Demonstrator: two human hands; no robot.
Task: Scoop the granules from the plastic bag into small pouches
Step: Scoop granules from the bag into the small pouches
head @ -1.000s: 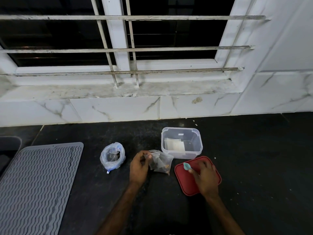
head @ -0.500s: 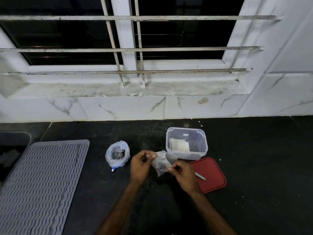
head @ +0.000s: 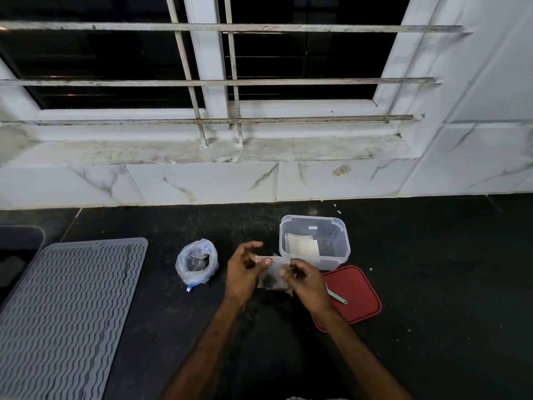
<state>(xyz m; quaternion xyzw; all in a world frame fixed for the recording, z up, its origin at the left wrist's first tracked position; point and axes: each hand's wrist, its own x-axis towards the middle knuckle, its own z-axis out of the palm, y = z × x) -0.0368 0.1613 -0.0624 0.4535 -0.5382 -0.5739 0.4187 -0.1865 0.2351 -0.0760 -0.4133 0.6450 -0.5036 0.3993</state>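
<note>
A small clear pouch (head: 272, 277) with dark granules in its bottom hangs between my two hands above the black counter. My left hand (head: 243, 272) pinches the pouch's top edge at the left. My right hand (head: 307, 281) pinches the same edge at the right. The plastic bag (head: 196, 264) with rolled-down rim and dark granules inside stands to the left of my left hand. A small teal scoop (head: 336, 294) lies on the red lid (head: 357, 295), just right of my right hand.
A clear plastic tub (head: 315, 241) holding flat white pouches stands behind my hands. A grey ribbed drying mat (head: 63, 313) covers the counter's left side. The tiled wall and the barred window sill run along the back.
My right hand left the teal scoop on the red lid and moved left to the pouch. Both hands now pinch the pouch's top edge.
</note>
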